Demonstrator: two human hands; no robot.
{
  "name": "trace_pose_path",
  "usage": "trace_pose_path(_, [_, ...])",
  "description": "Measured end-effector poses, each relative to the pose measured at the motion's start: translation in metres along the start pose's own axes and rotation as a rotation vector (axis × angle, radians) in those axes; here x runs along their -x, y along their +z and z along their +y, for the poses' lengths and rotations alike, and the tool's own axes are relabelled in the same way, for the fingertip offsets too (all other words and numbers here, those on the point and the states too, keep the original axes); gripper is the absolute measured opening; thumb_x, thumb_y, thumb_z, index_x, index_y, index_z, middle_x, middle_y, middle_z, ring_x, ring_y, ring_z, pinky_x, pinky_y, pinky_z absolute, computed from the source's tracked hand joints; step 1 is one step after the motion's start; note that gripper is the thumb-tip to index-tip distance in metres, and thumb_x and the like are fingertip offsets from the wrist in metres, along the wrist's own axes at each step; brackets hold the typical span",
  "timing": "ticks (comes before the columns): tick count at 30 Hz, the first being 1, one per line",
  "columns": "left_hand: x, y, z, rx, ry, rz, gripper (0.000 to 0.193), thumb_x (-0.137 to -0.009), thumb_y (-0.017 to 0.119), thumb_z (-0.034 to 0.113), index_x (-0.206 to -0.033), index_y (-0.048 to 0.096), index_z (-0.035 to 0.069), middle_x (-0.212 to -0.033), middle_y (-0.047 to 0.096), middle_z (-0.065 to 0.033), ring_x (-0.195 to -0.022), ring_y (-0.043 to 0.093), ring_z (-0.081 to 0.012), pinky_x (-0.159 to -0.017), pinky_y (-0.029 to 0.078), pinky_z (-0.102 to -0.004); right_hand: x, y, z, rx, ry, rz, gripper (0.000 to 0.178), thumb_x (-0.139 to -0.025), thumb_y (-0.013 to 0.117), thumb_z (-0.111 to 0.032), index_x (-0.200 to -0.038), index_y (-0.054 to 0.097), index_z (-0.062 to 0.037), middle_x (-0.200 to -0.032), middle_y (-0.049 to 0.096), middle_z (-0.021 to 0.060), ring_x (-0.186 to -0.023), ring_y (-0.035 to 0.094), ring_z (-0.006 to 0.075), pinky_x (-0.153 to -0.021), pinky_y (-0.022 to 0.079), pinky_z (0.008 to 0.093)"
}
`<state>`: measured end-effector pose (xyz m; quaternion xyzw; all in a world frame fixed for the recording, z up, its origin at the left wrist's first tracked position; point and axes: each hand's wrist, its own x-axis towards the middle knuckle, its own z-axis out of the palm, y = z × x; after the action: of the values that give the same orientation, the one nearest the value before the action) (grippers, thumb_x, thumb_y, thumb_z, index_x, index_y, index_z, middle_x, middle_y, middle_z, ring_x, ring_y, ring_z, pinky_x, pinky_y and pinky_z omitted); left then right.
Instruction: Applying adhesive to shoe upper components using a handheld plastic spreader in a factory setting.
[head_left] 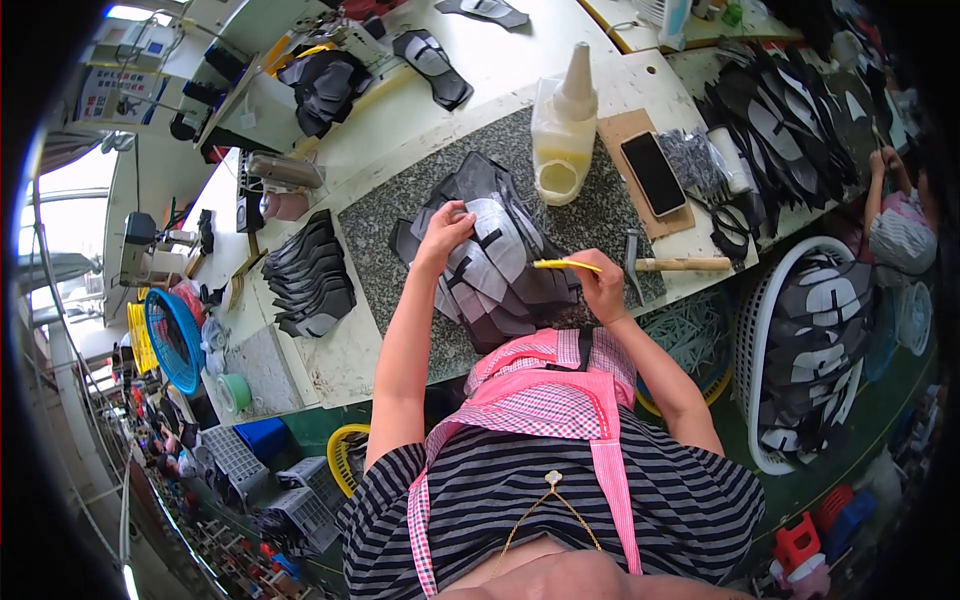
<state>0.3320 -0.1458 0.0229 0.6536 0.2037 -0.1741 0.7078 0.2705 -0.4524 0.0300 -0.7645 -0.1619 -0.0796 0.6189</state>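
- I see right hand (602,290) gripping yellow tool (566,264).
- Left hand (444,238) touching grey pile (492,248) on speckled slab (370,232); can't tell if pinching.
- Midway, I'd judge: fanned row (310,280) maybe done, pile remaining.

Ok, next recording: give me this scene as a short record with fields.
Left hand: fingers on piled shoe-upper pieces; grip unclear
Right hand: holding a thin yellow tool
Work surface: speckled slab under the pile
Beyond pile, rightward: translucent bottle with cone spout
Table right: phone on cardboard, black-handled scissors
Near right hand: wooden-handled hammer
Table left: overlapping row of similar pieces
Lower right: white basket of more pieces
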Motion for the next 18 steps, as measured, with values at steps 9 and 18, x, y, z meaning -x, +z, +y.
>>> trace_pose_path(9, [0.004, -0.009, -0.004, 0.155, -0.066, -0.05, 0.023, -0.091, 0.066, 0.017, -0.109, 0.058, 0.005, -0.096, 0.065, 0.0005, -0.085, 0.062, -0.0079, -0.08, 0.052, -0.0224, -0.066, 0.054, -0.038, 0.27, -0.324, -0.246, 0.012, -0.087, 0.056, -0.012, -0.093, 0.067, -0.0099, -0.085, 0.065, 0.0075, -0.065, 0.064, 0.0289, -0.056, 0.051, 0.0372])
trace_pose_path(18, [0.015, 0.006, 0.01, 0.167, -0.038, -0.064, 0.02, -0.088, 0.07, 0.02, -0.1, 0.063, 0.005, -0.088, 0.065, 0.0024, -0.08, 0.062, -0.0051, -0.073, 0.053, -0.0208, -0.126, 0.059, -0.03, 0.398, -0.017, -0.093, 0.021, -0.091, 0.06, -0.024, -0.088, 0.062, -0.0033, -0.081, 0.063, 0.0132, -0.068, 0.061, 0.0348, -0.058, 0.046, 0.042])
